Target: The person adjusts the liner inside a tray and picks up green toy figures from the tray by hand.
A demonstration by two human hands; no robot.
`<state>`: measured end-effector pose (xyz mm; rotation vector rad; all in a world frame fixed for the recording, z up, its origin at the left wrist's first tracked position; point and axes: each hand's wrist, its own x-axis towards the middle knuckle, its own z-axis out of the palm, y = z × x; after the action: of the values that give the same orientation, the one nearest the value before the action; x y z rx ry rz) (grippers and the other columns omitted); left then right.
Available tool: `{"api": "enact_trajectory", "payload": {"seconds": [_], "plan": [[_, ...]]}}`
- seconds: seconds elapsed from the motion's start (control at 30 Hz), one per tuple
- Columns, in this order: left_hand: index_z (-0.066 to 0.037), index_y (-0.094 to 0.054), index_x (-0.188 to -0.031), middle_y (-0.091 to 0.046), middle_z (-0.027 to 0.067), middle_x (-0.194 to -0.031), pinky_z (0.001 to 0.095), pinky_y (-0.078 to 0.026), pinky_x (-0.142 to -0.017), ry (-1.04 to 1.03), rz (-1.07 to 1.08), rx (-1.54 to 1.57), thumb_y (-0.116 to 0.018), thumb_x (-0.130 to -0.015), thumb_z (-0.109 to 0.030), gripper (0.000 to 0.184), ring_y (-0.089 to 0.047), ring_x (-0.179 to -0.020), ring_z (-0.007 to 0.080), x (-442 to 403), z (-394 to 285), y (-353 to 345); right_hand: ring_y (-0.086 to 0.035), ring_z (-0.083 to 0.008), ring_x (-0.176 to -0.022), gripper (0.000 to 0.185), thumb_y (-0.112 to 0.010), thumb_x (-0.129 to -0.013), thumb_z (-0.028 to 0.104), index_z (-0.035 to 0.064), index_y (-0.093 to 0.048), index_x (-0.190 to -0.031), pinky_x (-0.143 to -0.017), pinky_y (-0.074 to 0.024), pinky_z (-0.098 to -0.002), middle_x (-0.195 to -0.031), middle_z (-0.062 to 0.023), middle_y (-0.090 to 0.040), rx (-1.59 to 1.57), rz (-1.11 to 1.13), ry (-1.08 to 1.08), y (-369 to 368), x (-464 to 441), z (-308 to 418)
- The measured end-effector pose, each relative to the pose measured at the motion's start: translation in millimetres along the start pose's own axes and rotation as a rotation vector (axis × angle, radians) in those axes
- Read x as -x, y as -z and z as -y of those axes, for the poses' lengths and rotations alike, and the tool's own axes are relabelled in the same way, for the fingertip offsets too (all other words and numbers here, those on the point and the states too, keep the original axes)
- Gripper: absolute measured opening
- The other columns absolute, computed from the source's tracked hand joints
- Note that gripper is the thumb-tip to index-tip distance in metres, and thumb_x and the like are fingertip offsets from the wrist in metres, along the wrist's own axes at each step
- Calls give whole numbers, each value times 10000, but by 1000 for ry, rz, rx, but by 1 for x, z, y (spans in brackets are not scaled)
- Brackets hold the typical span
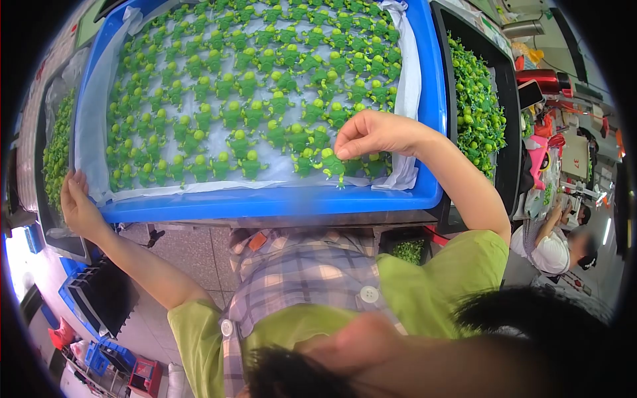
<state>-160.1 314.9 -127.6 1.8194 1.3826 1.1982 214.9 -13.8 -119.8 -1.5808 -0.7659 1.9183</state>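
Note:
My right hand point(375, 134) pinches a small green toy turtle point(332, 166) between thumb and fingers, over the front right part of a blue tray point(279, 207). Spaced rows of similar green figures with yellow-green heads lie on the tray's whitish plastic liner point(219, 137). At the tray's front left corner is my left hand point(79, 207), beside the rim of a dark bin point(50, 225) full of small green pieces. Its fingers are curled, and anything between them is hidden.
To the right of the tray stands a black bin point(507, 159) heaped with green figures point(474, 109). A red bottle point(541, 81) and a phone-like device point(529, 94) lie beyond it. Another person point(551, 252) sits far right. Dark crates point(103, 295) stand at lower left.

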Motion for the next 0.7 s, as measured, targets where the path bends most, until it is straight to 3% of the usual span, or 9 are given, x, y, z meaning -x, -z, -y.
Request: {"api": "enact_trajectory", "payload": {"seconds": [0.13,0.7], "plan": [[28,-550,-1098,-615,151,-1021,292,-466,-836,3,2,18,-451,-920,-180,291,-600,-945,213,0,0,0,-485,-18,-662,179,-678,-777,218,49,-637,-821,-632,-386,-184,-707,54,-571,13,11,6,-1,1,3],[26,-557,-1094,-621,149,-1009,289,-467,-831,0,-3,-7,-451,-921,-177,287,-604,-936,210,2,-3,-1,-467,-15,-641,184,-683,-768,228,55,-635,-804,-604,-365,-180,-687,61,-555,11,12,33,-4,2,6]]}}
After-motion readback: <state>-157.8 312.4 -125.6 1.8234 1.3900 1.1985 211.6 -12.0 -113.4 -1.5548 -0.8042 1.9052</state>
